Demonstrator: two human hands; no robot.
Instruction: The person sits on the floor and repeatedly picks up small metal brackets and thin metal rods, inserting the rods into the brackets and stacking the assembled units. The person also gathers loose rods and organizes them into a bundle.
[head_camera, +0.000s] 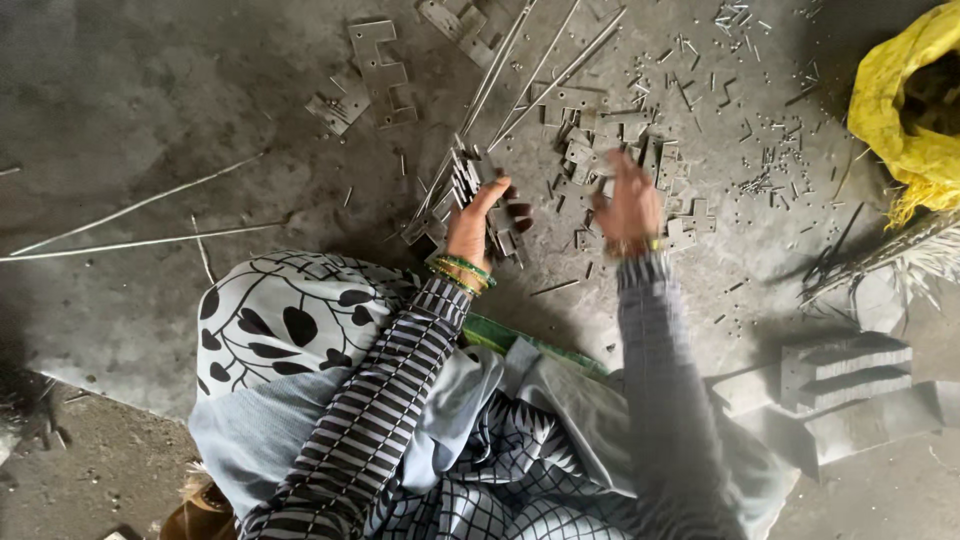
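Fingers of left hand (478, 215) closed round a stack of flat metal hinge plates (462, 180) | right hand (628, 205) blurred over loose plates (600, 140), grip cannot be told | step judged: gathering plates; another plate is needed next.

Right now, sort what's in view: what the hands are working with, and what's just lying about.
In hand:
- left hand gripping stack of flat metal plates
- right hand over loose plates pile

Lying about:
- long thin rods
- yellow sack
- stacked grey blocks
- scattered small pins
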